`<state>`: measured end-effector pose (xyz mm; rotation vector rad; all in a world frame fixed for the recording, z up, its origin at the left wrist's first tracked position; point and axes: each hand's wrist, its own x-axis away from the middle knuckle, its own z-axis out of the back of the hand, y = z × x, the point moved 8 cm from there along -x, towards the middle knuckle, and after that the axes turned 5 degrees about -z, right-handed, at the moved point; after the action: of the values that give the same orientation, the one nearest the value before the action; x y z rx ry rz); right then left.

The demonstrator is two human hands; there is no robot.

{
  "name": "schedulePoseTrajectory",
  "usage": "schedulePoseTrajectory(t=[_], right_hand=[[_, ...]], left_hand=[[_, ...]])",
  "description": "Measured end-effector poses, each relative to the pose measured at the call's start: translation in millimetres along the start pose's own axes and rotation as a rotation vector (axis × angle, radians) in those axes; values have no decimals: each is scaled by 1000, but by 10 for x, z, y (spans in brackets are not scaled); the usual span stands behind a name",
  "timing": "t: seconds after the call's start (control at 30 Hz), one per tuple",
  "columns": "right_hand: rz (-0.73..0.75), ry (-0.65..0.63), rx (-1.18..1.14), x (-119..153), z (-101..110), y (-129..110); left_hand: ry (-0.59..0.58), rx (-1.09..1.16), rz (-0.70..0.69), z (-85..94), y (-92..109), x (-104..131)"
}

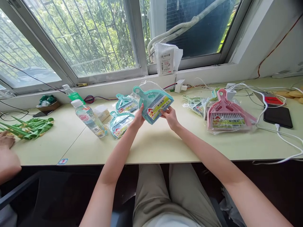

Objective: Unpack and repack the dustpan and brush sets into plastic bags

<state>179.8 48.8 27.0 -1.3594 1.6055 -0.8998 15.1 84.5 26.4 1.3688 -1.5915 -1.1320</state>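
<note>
Both hands hold one teal dustpan and brush set (153, 102) in clear plastic above the table. My left hand (139, 118) grips its left edge below the handle, and my right hand (170, 117) pinches its lower right side by the yellow label. Two more teal sets lie to the left, an upper one (125, 103) and a lower one (120, 124) near my left wrist. To the right are a green wrapped set (195, 104) and pink wrapped sets (224, 113), which overlap, the front one with its handle toward the window.
Two bottles stand left of the teal sets, the nearer one (90, 119) clear. Green stalk-like items (30, 127) lie far left beside another person's hand (6, 140). A black phone (278, 116) and white cables are at right. A paper packet (167, 61) stands on the sill.
</note>
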Motion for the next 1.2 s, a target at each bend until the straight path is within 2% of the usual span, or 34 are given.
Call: schedulePoseTrajectory(t=[0.13, 0.2, 0.23, 0.3, 0.37, 0.4, 0.43, 0.5, 0.57, 0.63, 0.73, 0.83, 0.93, 1.0, 1.2], right_hand=[[17, 66, -40, -27, 76, 14], [30, 94, -45, -46, 114, 22], [39, 108, -46, -54, 134, 21], [54, 126, -48, -67, 166, 14], [59, 131, -42, -74, 180, 7], [56, 131, -33, -76, 180, 10], [49, 127, -19, -77, 172, 19], [30, 111, 20, -78, 138, 59], [7, 88, 63, -80, 88, 130], [-15, 72, 100, -85, 45, 214], [-58, 76, 137, -95, 29, 327], [-88, 90, 160, -110, 49, 372], [-100, 114, 165, -130, 85, 370], [-106, 127, 161, -140, 105, 373], [-99, 92, 128, -131, 74, 403]], left_hand=[[-236, -36, 42, -200, -120, 76], [-288, -83, 24, -266, -149, 103], [-252, -122, -14, -253, -133, 97], [-43, -232, -172, -116, 2, 77], [222, -387, -447, 49, 288, 154], [305, -488, -592, 73, 439, 229], [338, -605, -719, 48, 567, 303], [289, -854, -859, -87, 699, 392], [178, -1073, -834, -224, 664, 385], [82, -1226, -760, -314, 548, 350], [9, -1326, -673, -355, 384, 293], [65, -1314, -653, -298, 367, 270], [169, -1325, -705, -261, 442, 321], [172, -1353, -729, -295, 449, 359], [-137, -1229, -770, -572, 259, 396]])
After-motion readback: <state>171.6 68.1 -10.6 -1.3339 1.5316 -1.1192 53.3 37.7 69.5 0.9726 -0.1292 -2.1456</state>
